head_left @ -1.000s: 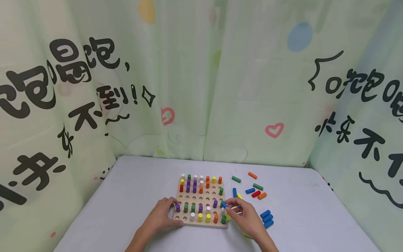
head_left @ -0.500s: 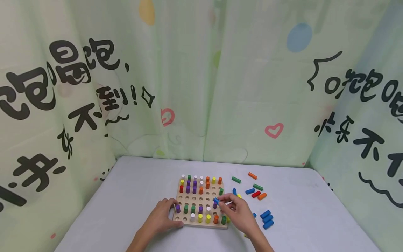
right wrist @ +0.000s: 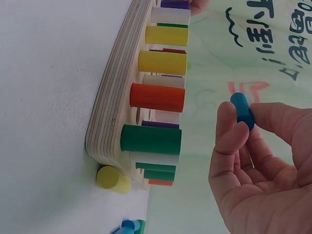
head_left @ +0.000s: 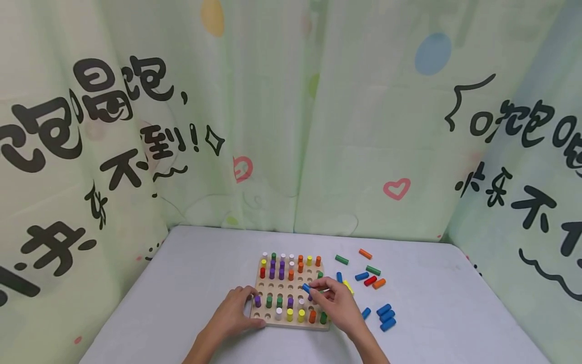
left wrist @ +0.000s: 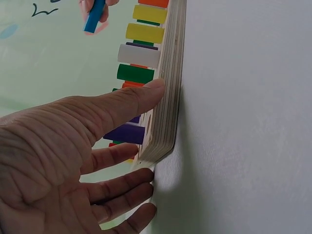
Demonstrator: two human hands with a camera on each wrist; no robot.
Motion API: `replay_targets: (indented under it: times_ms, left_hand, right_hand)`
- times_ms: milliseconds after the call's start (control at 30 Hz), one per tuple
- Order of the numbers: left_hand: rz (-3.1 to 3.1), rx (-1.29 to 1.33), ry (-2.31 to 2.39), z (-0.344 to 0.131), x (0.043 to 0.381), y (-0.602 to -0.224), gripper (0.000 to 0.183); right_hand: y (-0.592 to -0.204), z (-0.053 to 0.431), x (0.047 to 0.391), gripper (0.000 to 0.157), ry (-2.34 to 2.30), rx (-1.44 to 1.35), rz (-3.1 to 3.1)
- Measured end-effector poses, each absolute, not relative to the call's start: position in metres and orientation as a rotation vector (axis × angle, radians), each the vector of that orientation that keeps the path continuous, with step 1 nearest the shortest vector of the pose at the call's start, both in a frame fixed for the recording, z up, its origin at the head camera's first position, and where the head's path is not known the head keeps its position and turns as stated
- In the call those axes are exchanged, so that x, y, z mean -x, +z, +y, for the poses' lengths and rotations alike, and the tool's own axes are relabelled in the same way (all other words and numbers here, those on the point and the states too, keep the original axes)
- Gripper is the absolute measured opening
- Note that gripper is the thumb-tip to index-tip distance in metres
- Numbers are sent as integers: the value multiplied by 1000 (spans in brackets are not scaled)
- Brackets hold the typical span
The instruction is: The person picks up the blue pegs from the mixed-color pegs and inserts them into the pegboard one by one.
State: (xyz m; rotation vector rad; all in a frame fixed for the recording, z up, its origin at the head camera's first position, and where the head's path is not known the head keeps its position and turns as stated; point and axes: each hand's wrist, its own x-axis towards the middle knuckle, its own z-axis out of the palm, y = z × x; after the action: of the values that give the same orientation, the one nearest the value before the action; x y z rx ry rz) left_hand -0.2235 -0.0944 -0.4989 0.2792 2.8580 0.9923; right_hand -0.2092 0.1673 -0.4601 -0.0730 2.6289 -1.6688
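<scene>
A square wooden pegboard [head_left: 291, 326] stands on the white table with pegs of several colours upright in it. My left hand [head_left: 233, 312] braces its near left corner; in the left wrist view the thumb [left wrist: 146, 95] lies on the near edge and the fingers extend along the left side. Between thumb and fingertips my right hand [head_left: 338, 306] pinches a blue peg [head_left: 306, 288], held tilted above the right half of the board. The right wrist view shows this blue peg [right wrist: 242, 109] in the air, apart from the standing pegs. The right hand hides part of the board's right side in the head view.
Loose pegs lie right of the board: blue pegs [head_left: 387, 317], a red peg [head_left: 370, 279], orange ones [head_left: 365, 254] and green ones [head_left: 341, 259]. A yellow peg [right wrist: 113, 179] lies by the board's near right corner. Printed curtains [head_left: 345, 151] enclose the table.
My right hand has moved left with the blue peg, from the board's right edge to over its holes. The left hand and board have stayed in place.
</scene>
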Motion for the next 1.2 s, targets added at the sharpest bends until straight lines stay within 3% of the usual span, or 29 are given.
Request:
replay_targets:
  times_ms: [1200]
  left_hand:
    - [2841, -251, 972, -94, 225, -500, 60]
  right_hand:
    - [-471, 141, 229, 13, -1748, 199, 2592]
